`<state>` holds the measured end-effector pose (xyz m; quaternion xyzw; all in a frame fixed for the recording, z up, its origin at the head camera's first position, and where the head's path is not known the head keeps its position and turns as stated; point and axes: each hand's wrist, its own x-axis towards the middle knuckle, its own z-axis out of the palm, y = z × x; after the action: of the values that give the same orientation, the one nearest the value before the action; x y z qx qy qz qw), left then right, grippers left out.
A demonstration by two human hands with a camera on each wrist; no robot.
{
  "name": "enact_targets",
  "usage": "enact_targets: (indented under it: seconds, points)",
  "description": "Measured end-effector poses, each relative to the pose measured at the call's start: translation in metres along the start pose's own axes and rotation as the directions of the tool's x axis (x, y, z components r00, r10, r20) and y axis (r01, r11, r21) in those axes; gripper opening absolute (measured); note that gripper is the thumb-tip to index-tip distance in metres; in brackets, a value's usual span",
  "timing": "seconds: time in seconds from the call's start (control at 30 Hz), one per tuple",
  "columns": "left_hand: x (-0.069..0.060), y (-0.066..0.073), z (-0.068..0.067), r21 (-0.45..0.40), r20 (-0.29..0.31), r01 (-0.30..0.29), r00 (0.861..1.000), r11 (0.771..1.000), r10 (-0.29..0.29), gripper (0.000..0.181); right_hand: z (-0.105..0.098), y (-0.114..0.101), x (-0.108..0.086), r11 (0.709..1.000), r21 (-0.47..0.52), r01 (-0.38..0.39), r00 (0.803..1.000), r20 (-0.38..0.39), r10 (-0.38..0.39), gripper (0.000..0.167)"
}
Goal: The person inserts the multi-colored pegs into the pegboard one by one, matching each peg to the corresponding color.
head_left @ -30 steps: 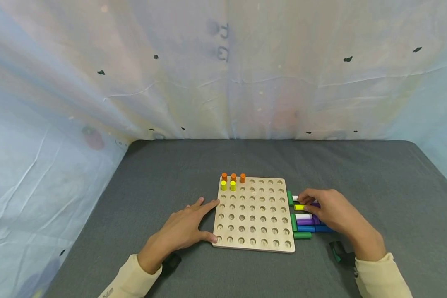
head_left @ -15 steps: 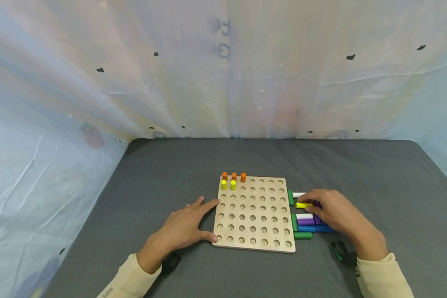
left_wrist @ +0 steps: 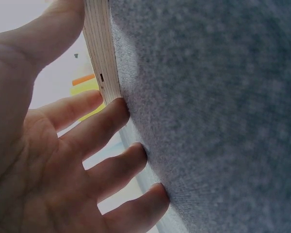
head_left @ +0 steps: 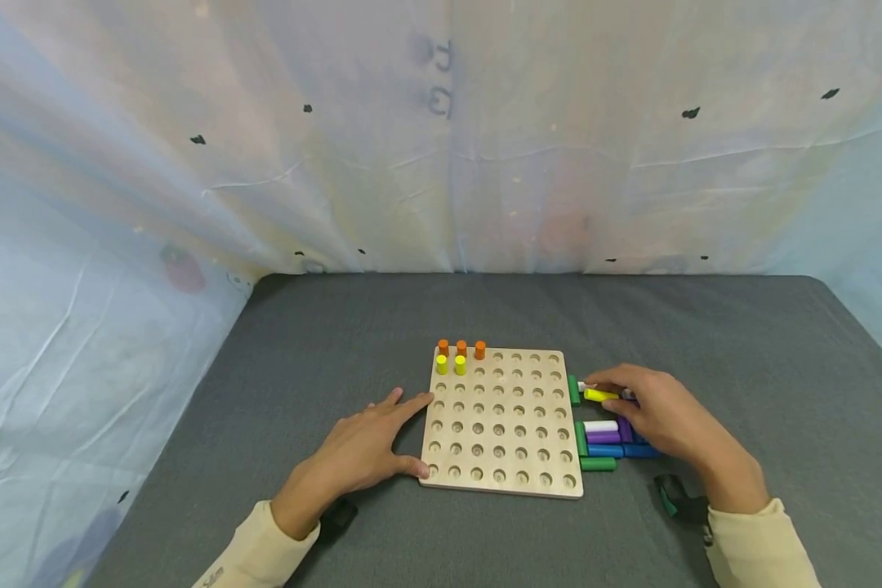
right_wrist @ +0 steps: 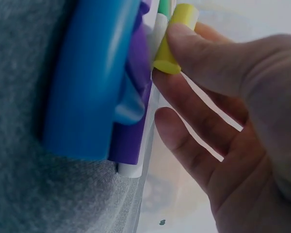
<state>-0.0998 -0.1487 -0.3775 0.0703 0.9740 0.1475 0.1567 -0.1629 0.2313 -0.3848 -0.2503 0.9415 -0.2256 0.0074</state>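
A pale wooden board (head_left: pixel 488 418) with rows of round holes lies on the grey cloth. Three orange pegs (head_left: pixel 461 349) stand in its far row at the left, with two yellow pegs (head_left: pixel 452 365) in the row below them. My left hand (head_left: pixel 360 445) touches the board's left edge, thumb and fingers spread; the left wrist view shows its fingertips against the plywood side. Right of the board, my right hand (head_left: pixel 661 412) pinches a yellow peg (right_wrist: pixel 165 58) between thumb and fingers, just above the loose pegs. Part of that pile is hidden under the hand.
Loose pegs lie along the board's right side: green (head_left: pixel 597 465), blue (head_left: pixel 604 451), purple (head_left: pixel 603 438) and white (head_left: pixel 599 426). A dark strap piece (head_left: pixel 672 496) hangs by the right wrist. A pale printed sheet (head_left: pixel 514 163) rises behind the grey table (head_left: pixel 338 318).
My right hand has lifted the yellow peg slightly and tilted it, shifting a little away from me. The left hand and the pegs in the board have stayed put.
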Motion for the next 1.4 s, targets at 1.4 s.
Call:
enact_targets:
  seconds: [1.4]
  points:
    - [0.0002, -0.0001, -0.0002, -0.022, -0.004, -0.005, 1.000, 1.000, 0.005, 0.096, 0.0033, -0.0033, 0.0020, 0.997, 0.075, 0.005, 0.994, -0.108, 0.003, 0.024]
